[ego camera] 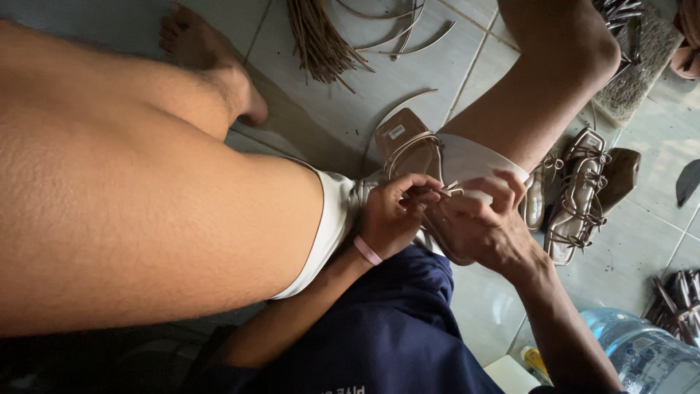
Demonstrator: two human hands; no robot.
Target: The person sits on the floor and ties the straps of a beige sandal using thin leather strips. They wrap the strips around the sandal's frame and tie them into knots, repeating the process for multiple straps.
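Basically the strappy sandal (408,149) sits wedged between the knees so it stays put, while the left hand (390,215) and right hand (485,226) both pinch its thin strap (446,190).

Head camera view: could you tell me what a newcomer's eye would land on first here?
Probably the two hands at centre: the left hand and right hand pinch thin straps of a brown strappy sandal held between bare knees. Right of them, more finished sandals lie on the tiled floor, with a bundle of loose straps at top.
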